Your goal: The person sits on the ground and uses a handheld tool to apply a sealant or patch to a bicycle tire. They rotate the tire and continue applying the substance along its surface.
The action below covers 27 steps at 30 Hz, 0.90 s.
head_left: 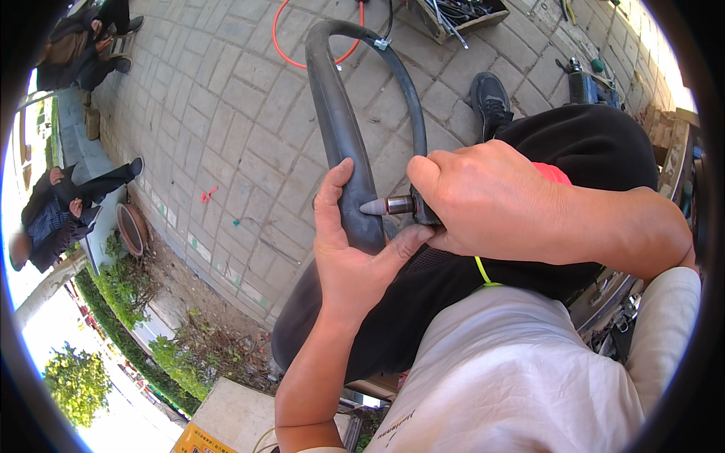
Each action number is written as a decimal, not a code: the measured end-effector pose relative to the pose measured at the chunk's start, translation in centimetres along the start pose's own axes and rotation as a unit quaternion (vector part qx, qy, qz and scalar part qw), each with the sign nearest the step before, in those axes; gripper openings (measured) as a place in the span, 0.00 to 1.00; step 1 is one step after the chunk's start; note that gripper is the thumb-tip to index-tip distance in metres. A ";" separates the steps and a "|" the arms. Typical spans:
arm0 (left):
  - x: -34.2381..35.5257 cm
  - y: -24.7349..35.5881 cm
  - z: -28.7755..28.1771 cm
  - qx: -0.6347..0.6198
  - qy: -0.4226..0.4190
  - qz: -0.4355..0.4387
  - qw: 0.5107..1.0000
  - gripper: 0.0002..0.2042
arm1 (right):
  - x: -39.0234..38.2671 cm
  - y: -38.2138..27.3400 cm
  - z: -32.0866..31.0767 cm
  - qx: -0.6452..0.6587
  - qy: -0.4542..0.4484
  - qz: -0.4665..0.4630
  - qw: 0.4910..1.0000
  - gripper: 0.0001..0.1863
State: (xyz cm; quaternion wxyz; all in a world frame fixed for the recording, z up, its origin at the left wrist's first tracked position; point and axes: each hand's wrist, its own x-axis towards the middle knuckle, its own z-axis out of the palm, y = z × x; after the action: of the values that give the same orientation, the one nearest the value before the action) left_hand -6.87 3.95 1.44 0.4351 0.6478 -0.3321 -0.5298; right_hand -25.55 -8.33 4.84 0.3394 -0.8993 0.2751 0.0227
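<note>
Ground: outdoor paving (pixel 249 128), rectangular grey-beige blocks, matt, sandy joints. Left margin: shrubs (pixel 177 366), leafy green; one round shallow bowl (pixel 132 229), brown, tilted on its side; seated people (pixel 57 208) in dark clothing. Upper edge: one open box (pixel 495 16), wood-like, angular, filled with jumbled tools; one thin hose (pixel 278 41), orange-red, smooth, lying in a loop.

Principal item: one inner tube (pixel 336 98), black rubber, dull and dusty with paler scuffs, rounded in section, bent into a narrow arch; a small metal fitting (pixel 382 44) sits on its far side. It stretches away from the hands over the paving, its near end above the dark trousers (pixel 589 143) of the wearer.

Left hand (pixel 349 264): closed around the near part of the inner tube, which lies between the fingers at its left edge and the thumb on the right; the thumb points toward the tool. How the remaining fingers sit underneath is hidden.

Right hand (pixel 483 196): fist folded firmly round one hand tool (pixel 424 211), black body, cylindrical bright metal collar, blunt grey conical tip (pixel 372 207). Tool lies crosswise, tip pointing left at the upper face of the inner tube, just beside the left hand; whether tip and rubber touch cannot be told.
</note>
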 end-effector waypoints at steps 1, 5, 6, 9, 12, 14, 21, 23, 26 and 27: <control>0.0 0.0 0.0 0.000 0.002 -0.003 1.000 0.52 | 0.0 0.0 0.0 0.000 -0.002 0.003 1.000 0.26; 0.0 0.1 -0.1 0.012 -0.003 0.016 1.000 0.53 | 0.1 0.0 0.0 0.000 -0.001 -0.001 1.000 0.26; 0.1 0.2 -0.2 0.017 -0.005 0.024 1.000 0.53 | 0.0 0.0 0.0 0.002 0.001 -0.005 1.000 0.26; 0.0 -0.2 -0.3 0.019 -0.008 0.038 0.999 0.53 | 0.0 -0.1 -0.1 0.003 0.002 -0.009 1.000 0.26; 0.2 -0.6 -0.2 0.008 -0.003 0.059 0.998 0.54 | 0.0 -0.1 -0.1 0.002 0.000 -0.010 1.000 0.25; 0.1 -0.5 0.0 -0.012 -0.002 0.053 0.999 0.54 | 0.0 -0.1 -0.2 0.000 -0.004 -0.010 1.000 0.25; 0.4 -0.9 -0.4 0.030 -0.025 0.080 0.996 0.57 | -0.1 0.1 -0.2 0.000 0.004 -0.032 0.999 0.19; 0.2 -0.5 -0.3 0.013 -0.028 0.050 0.998 0.58 | -0.2 0.1 -0.2 -0.002 0.003 -0.033 0.999 0.19; 0.1 -0.1 0.0 -0.009 -0.024 0.024 0.999 0.58 | -0.2 0.0 -0.1 -0.015 -0.019 -0.016 1.000 0.26; 0.1 -0.1 0.1 -0.012 -0.021 0.023 0.999 0.58 | -0.2 0.1 -0.1 -0.015 -0.017 -0.015 1.000 0.26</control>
State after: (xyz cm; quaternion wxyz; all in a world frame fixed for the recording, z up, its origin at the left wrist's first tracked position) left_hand -6.95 3.89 1.32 0.4473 0.6236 -0.3498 -0.5373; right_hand -25.77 -8.35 4.92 0.3310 -0.9076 0.2556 0.0366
